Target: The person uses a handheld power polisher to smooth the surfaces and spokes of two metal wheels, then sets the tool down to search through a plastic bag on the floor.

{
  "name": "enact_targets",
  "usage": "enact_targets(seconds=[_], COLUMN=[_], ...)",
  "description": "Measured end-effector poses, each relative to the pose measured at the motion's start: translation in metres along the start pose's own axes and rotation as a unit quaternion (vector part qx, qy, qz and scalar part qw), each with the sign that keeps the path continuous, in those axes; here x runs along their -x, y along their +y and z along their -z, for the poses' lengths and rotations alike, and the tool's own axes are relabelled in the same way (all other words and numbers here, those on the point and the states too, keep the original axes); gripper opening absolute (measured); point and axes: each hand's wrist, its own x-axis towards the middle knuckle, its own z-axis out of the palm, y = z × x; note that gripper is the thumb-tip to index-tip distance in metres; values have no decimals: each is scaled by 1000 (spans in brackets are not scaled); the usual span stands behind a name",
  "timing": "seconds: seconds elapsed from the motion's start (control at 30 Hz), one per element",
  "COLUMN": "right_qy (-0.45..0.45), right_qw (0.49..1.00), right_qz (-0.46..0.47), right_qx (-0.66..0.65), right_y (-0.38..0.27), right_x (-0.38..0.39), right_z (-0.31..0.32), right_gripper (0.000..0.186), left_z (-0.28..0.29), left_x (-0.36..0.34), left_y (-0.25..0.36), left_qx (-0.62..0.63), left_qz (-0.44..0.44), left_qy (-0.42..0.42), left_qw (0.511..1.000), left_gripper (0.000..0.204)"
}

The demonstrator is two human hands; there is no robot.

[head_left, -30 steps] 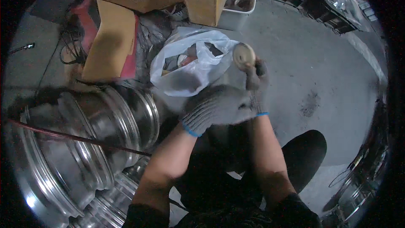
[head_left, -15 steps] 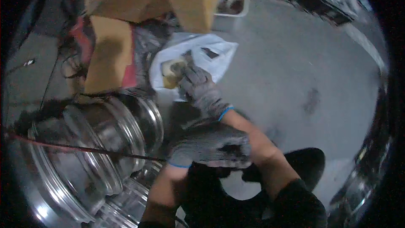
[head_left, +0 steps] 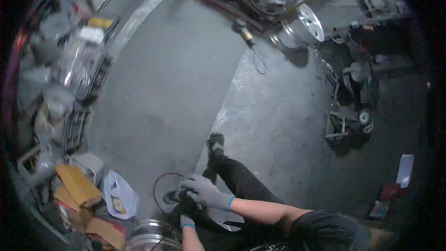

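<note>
Both of my gloved hands are close together low in the picture. My right hand (head_left: 204,191), in a grey knit glove with a blue cuff, has its fingers curled over a dark hand tool (head_left: 186,201). From below, my left hand (head_left: 186,219) reaches up to the same tool and grips it; most of its fingers are hidden in shadow. A grey round disc (head_left: 171,197) shows at the tool's left side. Past it loops a thin reddish hose (head_left: 156,188). The tool's exact kind is too dark to make out.
A white plastic bag (head_left: 121,195), cardboard boxes (head_left: 76,183) and a shiny wheel rim (head_left: 151,232) stand at lower left. Packed goods line the left side. Another rim (head_left: 299,30) and a power tool (head_left: 244,32) lie at the top. A small metal stand (head_left: 337,125) is at right.
The view has swung to the right, so the bag and boxes now lie farther off at lower left. My right hand has left the bag and joined my left hand on the tool.
</note>
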Motion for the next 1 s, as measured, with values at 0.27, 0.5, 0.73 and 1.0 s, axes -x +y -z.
enact_targets(seconds=[0.27, 0.5, 0.73, 1.0], right_qy=[113, 271, 354, 451], right_qw=[967, 929, 867, 723], right_qz=[-226, -246, -351, -506], right_qx=[-32, -60, 3, -132], right_y=[136, 190, 289, 312], right_x=[56, 51, 65, -22], right_z=[209, 397, 388, 487], right_gripper=[30, 33, 39, 30], left_z=[-80, -112, -460, -607], left_x=[5, -138, -420, -757], left_y=[232, 268, 416, 360], left_qx=[-322, -619, -662, -611], left_qz=[146, 49, -30, 87], left_qy=[82, 107, -87, -121], left_qw=[932, 776, 743, 778], left_gripper=[27, 30, 62, 66])
